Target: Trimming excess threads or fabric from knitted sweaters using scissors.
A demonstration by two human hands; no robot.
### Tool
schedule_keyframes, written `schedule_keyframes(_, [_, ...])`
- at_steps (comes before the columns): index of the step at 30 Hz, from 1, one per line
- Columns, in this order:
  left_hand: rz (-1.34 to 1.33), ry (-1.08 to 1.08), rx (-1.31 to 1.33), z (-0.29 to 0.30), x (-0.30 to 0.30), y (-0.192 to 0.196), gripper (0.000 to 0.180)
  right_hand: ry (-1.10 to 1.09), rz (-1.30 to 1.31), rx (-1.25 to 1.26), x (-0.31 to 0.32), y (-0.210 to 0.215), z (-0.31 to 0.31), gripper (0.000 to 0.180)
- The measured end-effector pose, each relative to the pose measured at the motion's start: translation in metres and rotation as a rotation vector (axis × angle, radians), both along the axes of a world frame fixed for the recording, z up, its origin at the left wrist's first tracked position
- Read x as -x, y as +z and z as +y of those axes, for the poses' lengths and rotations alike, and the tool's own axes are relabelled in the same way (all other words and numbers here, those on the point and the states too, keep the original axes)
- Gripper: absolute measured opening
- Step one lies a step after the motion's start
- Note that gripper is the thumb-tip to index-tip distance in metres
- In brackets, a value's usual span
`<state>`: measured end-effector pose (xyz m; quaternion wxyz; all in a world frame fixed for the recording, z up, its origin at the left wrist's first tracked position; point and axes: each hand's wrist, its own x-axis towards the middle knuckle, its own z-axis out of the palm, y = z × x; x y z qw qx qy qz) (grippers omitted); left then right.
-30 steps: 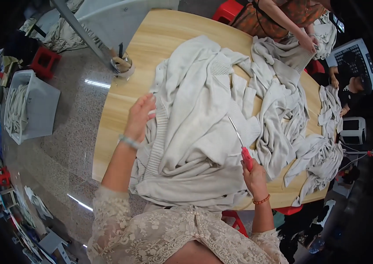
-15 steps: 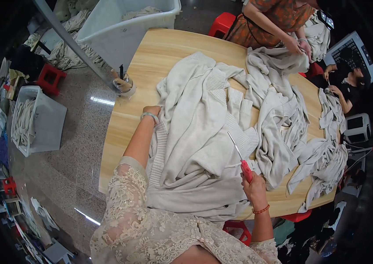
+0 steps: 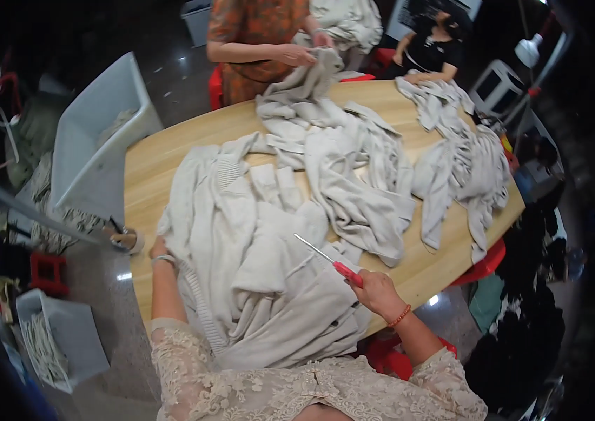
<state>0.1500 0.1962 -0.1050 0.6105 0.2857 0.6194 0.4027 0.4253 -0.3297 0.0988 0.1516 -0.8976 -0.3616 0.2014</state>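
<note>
Right hand (image 3: 379,291) is closing its fingers round the handle of a red-handled tool (image 3: 330,261), thin metal shaft pointing up-left over a pale sweater (image 3: 252,256); can't tell if the tip is touching the knit. Left hand (image 3: 159,247) is resting at the sweater's left edge, fingers mostly hiding against the cloth, so can't tell how far open it is or whether it is gripping. Sweater is lying rumpled across the near side of the wooden table (image 3: 417,281), ribbed band (image 3: 202,309) running down its left side, dark button (image 3: 334,324) showing near the lower right. More pale sweaters (image 3: 353,189) are lying just beyond, and another heap (image 3: 459,168) is spreading over the right end. Cup (image 3: 127,242) with tools in it is standing by the left edge. Across the table a co-worker in a patterned orange top (image 3: 259,35) is holding up part of a sweater in both hands; a second co-worker in black (image 3: 432,48) is sitting at the far right. White tub (image 3: 111,98) is standing beyond the far left edge, and a grey bin (image 3: 83,337) is holding pale cloth on the floor, lower left, near a red stool (image 3: 49,272).
</note>
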Motion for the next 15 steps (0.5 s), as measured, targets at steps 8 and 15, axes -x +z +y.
schedule_keyframes(8, [0.013, -1.223, -0.999, -0.207, -0.135, 0.222, 0.022, -0.259, 0.049, -0.268, -0.022, -0.004, -0.048, 0.031])
schedule_keyframes(15, [0.91, -1.763, -1.428, -0.326, -0.011, 0.182, 0.01, -0.14, 0.209, -0.395, -0.032, -0.003, -0.011, 0.023])
